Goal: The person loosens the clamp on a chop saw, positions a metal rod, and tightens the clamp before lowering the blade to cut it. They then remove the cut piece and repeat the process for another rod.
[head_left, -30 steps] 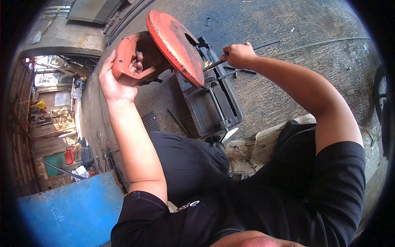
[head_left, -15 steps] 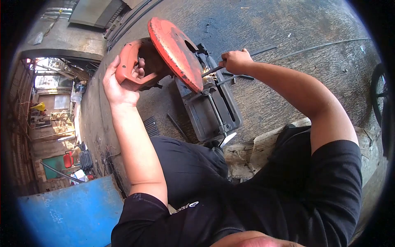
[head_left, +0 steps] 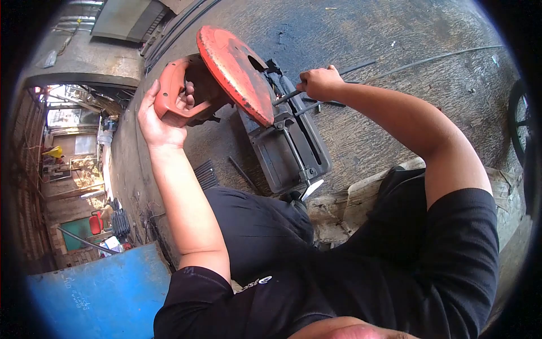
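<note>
My left hand (head_left: 162, 121) is wrapped round the orange D-shaped handle of a cut-off saw (head_left: 234, 73), fingers curled inside the loop. The saw's round, chipped orange guard stands over its grey metal base (head_left: 276, 169), which has a clamp screw along it. My right hand (head_left: 320, 83) is closed round a dark metal rod (head_left: 287, 98) whose near end meets the lower edge of the guard. Beyond my fist the rod sticks out to the right. The cutting disc is hidden by the guard.
Several short cut rods (head_left: 206, 174) lie on the floor left of the base, with one loose rod (head_left: 241, 172) beside them. A long thin rod (head_left: 435, 63) stretches right. At lower left is a blue panel (head_left: 101, 291); a dark wheel (head_left: 516, 118) stands at the right edge.
Sparks showed at the rod's end under the guard half a second ago; none show now. Both hands keep their grips, and the view has shifted slightly.
</note>
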`<state>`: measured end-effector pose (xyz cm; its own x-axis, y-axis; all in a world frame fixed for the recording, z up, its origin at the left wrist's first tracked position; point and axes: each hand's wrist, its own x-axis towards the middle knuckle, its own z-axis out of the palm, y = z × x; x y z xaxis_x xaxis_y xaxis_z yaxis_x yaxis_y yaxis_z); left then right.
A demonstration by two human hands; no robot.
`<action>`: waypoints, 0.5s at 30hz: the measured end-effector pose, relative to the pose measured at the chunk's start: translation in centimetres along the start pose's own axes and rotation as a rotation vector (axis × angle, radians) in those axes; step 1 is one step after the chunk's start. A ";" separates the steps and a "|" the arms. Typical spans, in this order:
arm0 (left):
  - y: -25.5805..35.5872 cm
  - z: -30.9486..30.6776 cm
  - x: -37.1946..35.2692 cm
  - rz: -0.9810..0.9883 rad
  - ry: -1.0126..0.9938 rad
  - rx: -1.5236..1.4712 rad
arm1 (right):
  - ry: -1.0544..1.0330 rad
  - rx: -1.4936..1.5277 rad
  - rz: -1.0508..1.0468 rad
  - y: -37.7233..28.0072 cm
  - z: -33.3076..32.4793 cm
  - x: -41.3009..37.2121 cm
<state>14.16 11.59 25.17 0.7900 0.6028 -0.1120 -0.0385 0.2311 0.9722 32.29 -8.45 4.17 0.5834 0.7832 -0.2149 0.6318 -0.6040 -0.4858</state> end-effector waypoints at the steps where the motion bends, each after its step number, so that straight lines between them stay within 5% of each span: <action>1: 0.0 0.1 0.0 -0.003 -0.001 -0.002 | -0.001 0.001 0.001 0.1 0.2 -0.1; 15: 0.2 -1.6 1.0 -0.016 -0.113 -0.024 | -0.024 0.301 -0.072 3.5 3.4 -2.8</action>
<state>13.99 13.45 24.88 0.8546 0.5092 -0.1021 -0.0390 0.2591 0.9651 31.09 -12.29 0.19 0.5281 0.8279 -0.1889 0.4894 -0.4784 -0.7291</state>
